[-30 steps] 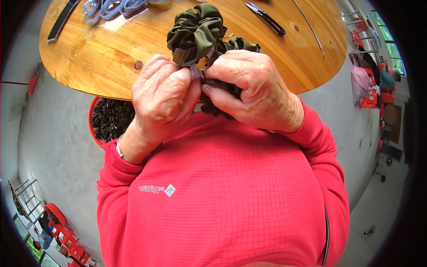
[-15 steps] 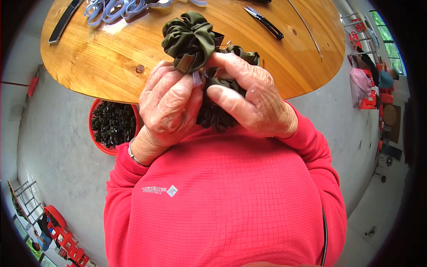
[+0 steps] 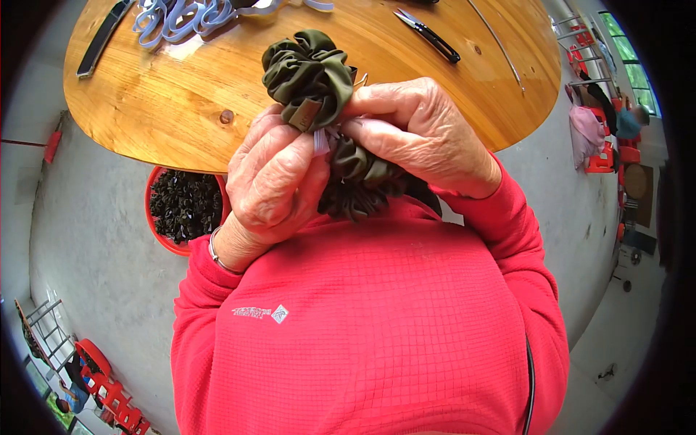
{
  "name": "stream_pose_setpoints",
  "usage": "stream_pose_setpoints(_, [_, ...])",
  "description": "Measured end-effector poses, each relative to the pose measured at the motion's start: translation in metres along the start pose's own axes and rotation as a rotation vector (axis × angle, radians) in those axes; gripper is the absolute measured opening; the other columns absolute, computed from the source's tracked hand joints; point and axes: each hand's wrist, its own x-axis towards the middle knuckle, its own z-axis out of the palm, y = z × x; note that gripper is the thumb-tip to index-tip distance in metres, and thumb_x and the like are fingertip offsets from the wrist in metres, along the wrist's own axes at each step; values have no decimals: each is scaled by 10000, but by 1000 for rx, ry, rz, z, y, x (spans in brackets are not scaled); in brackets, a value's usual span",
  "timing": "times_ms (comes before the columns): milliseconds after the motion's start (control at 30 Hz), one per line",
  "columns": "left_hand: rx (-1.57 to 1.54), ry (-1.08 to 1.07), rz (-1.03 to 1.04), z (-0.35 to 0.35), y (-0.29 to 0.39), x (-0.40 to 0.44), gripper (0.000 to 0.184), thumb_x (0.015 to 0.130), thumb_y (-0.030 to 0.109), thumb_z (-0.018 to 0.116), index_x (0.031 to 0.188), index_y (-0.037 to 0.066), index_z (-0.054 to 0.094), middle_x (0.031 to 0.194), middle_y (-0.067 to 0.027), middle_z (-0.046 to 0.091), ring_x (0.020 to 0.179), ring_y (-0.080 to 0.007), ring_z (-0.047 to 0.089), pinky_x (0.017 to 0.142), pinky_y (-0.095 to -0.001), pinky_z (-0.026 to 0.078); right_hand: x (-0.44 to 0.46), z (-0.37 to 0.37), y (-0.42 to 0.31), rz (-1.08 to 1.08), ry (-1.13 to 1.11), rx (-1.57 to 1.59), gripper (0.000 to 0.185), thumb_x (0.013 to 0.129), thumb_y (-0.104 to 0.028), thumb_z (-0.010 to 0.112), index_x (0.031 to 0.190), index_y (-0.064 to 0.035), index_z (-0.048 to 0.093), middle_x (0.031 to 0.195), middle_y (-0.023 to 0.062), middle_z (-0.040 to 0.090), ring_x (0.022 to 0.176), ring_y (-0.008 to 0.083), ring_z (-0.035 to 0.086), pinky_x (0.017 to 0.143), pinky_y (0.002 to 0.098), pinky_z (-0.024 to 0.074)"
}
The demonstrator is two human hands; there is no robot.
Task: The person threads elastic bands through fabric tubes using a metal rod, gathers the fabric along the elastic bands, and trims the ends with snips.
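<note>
An olive-green scrunchie [image 3: 308,72] of gathered fabric, bearing a small brown label [image 3: 303,114], stands up above my hands at the table's near side. My left hand [image 3: 272,177] is closed round its lower end, and a short white elastic strip [image 3: 321,141] pokes out by the fingertips. My right hand [image 3: 428,134] pinches the scrunchie's right side between thumb and fingers, close to that elastic. More dark green gathered fabric [image 3: 362,181] hangs below the right hand, against my chest; whether it joins the held piece is hidden.
On the wooden table [image 3: 181,109] lie thread snips [image 3: 428,35], a thin metal rod [image 3: 500,47], a black strap [image 3: 105,38] and coils of pale elastic [image 3: 185,20]. A red basket [image 3: 154,217] of dark scrunchies stands on the floor at left. People sit farther off.
My right thumb and fingers have come together in a pinch near the elastic. The green fabric beneath has dropped lower, and the upright scrunchie has tilted slightly down.
</note>
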Motion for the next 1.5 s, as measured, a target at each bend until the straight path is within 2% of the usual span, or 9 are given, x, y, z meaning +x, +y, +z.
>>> stream_pose_setpoints(200, [-61,28,-5,3,-2,-4,258,633,-151,613,868,-52,572,796,-173,596,697,-317,604,698,-394,506,2,0,1,-189,32,-262,185,774,39,565,932,6,655,722,97,643,646,97,596,602,250,481])
stream_pose_setpoints(400, [-144,-16,-99,0,-2,-4,207,670,-135,619,854,-46,582,800,-167,601,702,-302,608,669,-354,501,3,5,4,-336,122,-552,137,733,13,583,844,-36,647,691,119,620,590,234,620,552,285,494])
stream_pose_setpoints(600, [-624,120,-731,-5,6,-24,128,810,31,655,916,-40,647,787,-86,646,703,-110,586,627,-252,476,-9,16,9,-514,175,-842,181,650,62,625,795,-36,578,641,81,572,537,238,574,497,301,456])
stream_pose_setpoints(700, [-740,157,-757,-2,6,-22,120,858,56,607,915,-39,655,790,-70,658,701,-90,581,630,-235,484,-14,20,10,-570,165,-890,212,609,76,621,789,-28,577,673,80,583,565,228,587,502,302,457])
stream_pose_setpoints(867, [-962,176,-930,-2,16,-6,154,902,93,560,912,-39,639,795,-61,653,735,-87,580,673,-233,490,-11,21,14,-776,260,-1119,151,664,-66,633,790,-42,552,642,43,533,630,184,581,569,309,448])
stream_pose_setpoints(1033, [-898,156,-1064,5,21,-2,173,899,103,565,765,-3,591,702,3,588,624,-31,458,546,-193,383,-17,25,-2,-646,136,-1171,241,537,3,621,765,-30,551,710,64,557,651,217,574,568,330,418])
stream_pose_setpoints(1267, [-428,58,-739,11,12,-10,172,867,54,595,715,6,533,603,-20,477,566,-56,417,500,-232,376,-19,24,-6,-505,127,-1075,197,556,9,596,704,-51,480,613,66,480,532,238,492,501,333,360])
stream_pose_setpoints(1433, [-214,4,-456,8,11,-14,129,811,9,630,747,35,522,586,-101,492,463,-241,493,439,-316,391,-24,14,-7,-283,-97,-719,136,610,25,538,711,-44,479,585,94,480,527,285,502,499,353,399])
stream_pose_setpoints(1500, [-169,-12,-481,6,12,-15,128,809,7,632,747,33,522,583,-101,487,468,-244,494,441,-312,391,-25,9,-11,-191,-228,-525,73,646,0,521,700,-37,489,577,117,496,543,307,536,500,373,427])
